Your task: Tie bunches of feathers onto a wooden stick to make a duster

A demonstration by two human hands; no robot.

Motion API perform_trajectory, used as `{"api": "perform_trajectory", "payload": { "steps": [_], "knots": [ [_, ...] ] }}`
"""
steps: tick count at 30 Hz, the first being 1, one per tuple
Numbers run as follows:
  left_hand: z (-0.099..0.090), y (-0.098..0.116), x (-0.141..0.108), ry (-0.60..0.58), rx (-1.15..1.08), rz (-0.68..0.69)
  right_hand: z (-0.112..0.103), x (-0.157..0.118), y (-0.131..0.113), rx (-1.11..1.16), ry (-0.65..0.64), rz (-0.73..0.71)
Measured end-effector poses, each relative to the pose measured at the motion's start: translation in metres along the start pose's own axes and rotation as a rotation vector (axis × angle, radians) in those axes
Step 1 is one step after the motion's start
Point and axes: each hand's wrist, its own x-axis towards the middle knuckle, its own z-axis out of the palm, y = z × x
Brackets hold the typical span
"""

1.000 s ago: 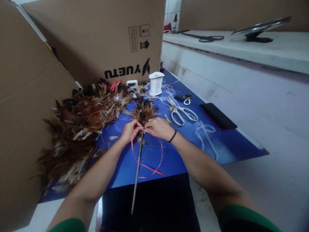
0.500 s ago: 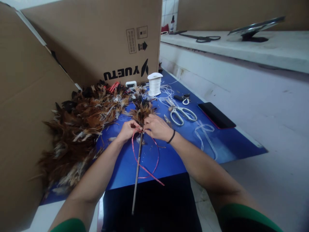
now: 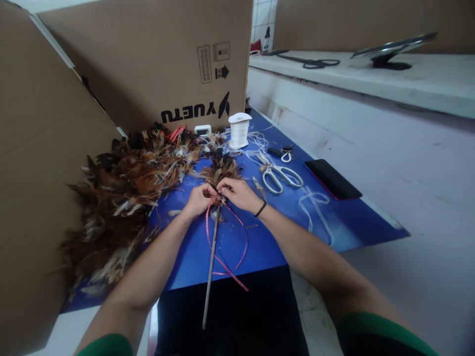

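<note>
A blue tabletop (image 3: 185,262) bears a white spool (image 3: 239,133), which stands upright, pale ribbon (image 3: 259,142) tangled beside its base. Just left of the spool is a small white-framed device (image 3: 203,129); farther left and nearer than the spool spreads a heap of brown feathers (image 3: 137,180). To the spool's right and nearer lie a black-handled tool (image 3: 275,152), silver scissors (image 3: 271,169), a loose pale strip (image 3: 322,217) and, well apart from it, a dark phone (image 3: 333,179).

Upside-down "YUETU" (image 3: 195,112), arrow (image 3: 222,72) on cardboard box (image 3: 148,59)
</note>
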Motion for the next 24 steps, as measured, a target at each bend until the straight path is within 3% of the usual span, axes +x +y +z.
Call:
{"api": "perform_trajectory", "payload": {
  "steps": [6, 11, 15, 19, 24],
  "knots": [
    [-0.004, -0.005, 0.000, -0.024, 0.291, 0.230, 0.006, 0.002, 0.010, -0.024, 0.019, -0.026],
    [-0.009, -0.001, -0.001, 0.019, 0.710, 0.537, 0.006, 0.002, 0.011, -0.029, 0.016, -0.019],
    [-0.009, 0.004, -0.004, -0.048, 0.944, 0.802, 0.007, 0.003, 0.012, -0.001, 0.033, 0.026],
    [-0.008, 0.007, -0.006, -0.112, 1.086, 0.940, 0.009, 0.004, 0.014, 0.041, 0.072, 0.050],
    [-0.006, 0.010, -0.008, -0.092, 1.234, 1.100, 0.012, 0.005, 0.018, 0.123, 0.087, 0.073]
  ]
}}
